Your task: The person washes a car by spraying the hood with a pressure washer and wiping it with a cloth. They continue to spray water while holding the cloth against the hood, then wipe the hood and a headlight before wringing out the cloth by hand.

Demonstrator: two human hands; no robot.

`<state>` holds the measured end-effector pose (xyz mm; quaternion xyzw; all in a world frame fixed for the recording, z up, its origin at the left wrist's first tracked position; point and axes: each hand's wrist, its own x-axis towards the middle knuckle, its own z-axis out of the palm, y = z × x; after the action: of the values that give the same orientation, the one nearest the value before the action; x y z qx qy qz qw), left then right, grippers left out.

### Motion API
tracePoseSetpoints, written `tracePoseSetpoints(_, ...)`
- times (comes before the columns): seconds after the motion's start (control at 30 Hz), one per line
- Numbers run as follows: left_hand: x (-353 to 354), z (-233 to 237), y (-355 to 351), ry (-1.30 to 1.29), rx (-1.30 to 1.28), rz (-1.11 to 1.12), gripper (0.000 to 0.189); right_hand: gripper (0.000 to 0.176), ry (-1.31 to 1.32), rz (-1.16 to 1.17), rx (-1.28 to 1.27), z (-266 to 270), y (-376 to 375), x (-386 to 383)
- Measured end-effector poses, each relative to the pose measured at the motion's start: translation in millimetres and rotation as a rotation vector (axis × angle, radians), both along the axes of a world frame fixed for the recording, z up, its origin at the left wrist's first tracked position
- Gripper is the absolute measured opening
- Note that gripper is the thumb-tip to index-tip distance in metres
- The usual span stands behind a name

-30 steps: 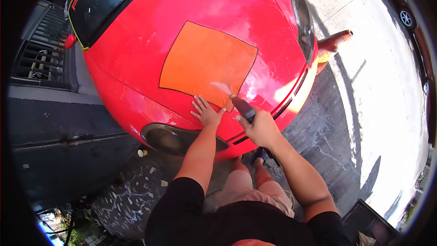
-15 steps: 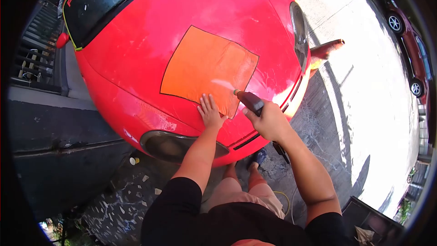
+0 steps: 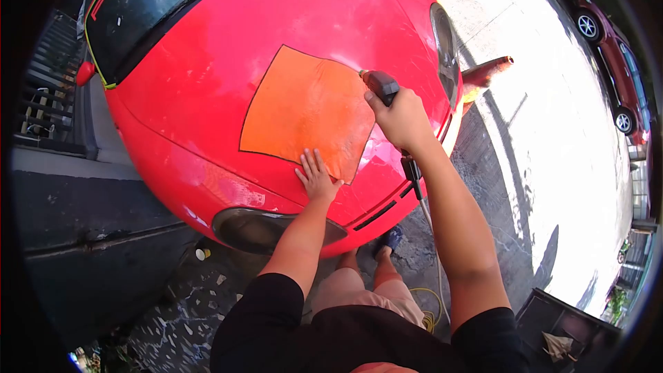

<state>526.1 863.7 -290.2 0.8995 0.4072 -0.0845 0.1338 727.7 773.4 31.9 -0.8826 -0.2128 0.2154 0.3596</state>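
Observation:
An orange cloth point(image 3: 304, 110) with a dark edge lies spread over the hood point(image 3: 200, 90) of a red car. My left hand point(image 3: 318, 178) rests flat near the cloth's lower edge, fingers spread. In my right hand point(image 3: 404, 123) is a black spray gun point(image 3: 382, 85) with a brass-coloured nozzle. Its tip is over the cloth's upper right edge. A pale hose point(image 3: 431, 228) runs down from the gun's handle past my right arm.
A headlight point(image 3: 252, 229) is close to my left forearm. A dark wall point(image 3: 103, 235) stands on the left. Yellow hose coils point(image 3: 431, 311) lie on the ground by my legs. Another red car point(image 3: 611, 62) is parked at far right.
My right hand has moved the spray gun up and slightly right, from the cloth's lower part to its upper right edge. My left hand stays on the cloth's lower edge.

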Motion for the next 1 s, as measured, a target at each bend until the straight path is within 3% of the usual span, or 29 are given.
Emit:
tracePoseSetpoints(0.1, -2, -4, 10, -0.154, 0.032, 0.109, 0.144, 0.047, 0.039, 0.151, -0.014, 5, -21, -31)
tracePoseSetpoints(0.13, -1, -6, 19, -0.196, 0.058, 0.161, 0.145, 0.049, 0.025, 0.259, 0.120, -27, -34, -48)
tracePoseSetpoints(0.2, -4, -7, 37, -0.268, 0.098, 0.262, 0.146, 0.051, 0.026, 0.321, 0.038, -20, -35, -77)
tracePoseSetpoints(0.33, -9, 12, 50, -0.173, 0.018, 0.298, 0.149, 0.052, -0.017, 0.151, 0.033, -4, 2, -54)
tracePoseSetpoints(0.43, -10, 10, 51, -0.145, 0.038, 0.301, 0.150, 0.052, 0.047, 0.250, 0.013, 0, 5, -56)
tracePoseSetpoints(0.5, -8, -2, 51, -0.139, 0.054, 0.313, 0.151, 0.044, -0.146, 0.404, 0.137, -59, -10, -97)
tracePoseSetpoints(0.53, -7, -9, 50, -0.165, 0.061, 0.315, 0.152, 0.042, 0.044, 0.449, 0.001, -31, -10, -109)
tracePoseSetpoints(0.63, -11, -11, 50, -0.182, 0.050, 0.302, 0.153, 0.053, 0.165, 0.217, -0.003, -21, 4, -88)
tracePoseSetpoints(0.67, -12, -5, 49, -0.159, 0.023, 0.304, 0.152, 0.053, 0.139, 0.185, -0.087, -3, 7, -76)
tracePoseSetpoints(0.7, -9, 4, 51, -0.140, -0.001, 0.306, 0.152, 0.053, 0.096, 0.236, -0.001, -15, 4, -79)
tracePoseSetpoints(0.73, -5, 6, 52, -0.154, 0.029, 0.299, 0.151, 0.053, 0.047, 0.290, 0.083, -40, -1, -84)
tracePoseSetpoints(0.8, -7, -3, 48, -0.170, 0.078, 0.281, 0.148, 0.054, 0.033, 0.399, 0.030, -29, -11, -94)
tracePoseSetpoints(0.93, 5, -13, 35, -0.294, 0.094, 0.034, 0.139, 0.056, -0.001, 0.045, -0.032, -22, -36, -55)
tracePoseSetpoints(1.0, 17, -13, 25, -0.343, 0.045, -0.079, 0.141, 0.055, 0.084, 0.143, -0.044, -23, -61, -61)
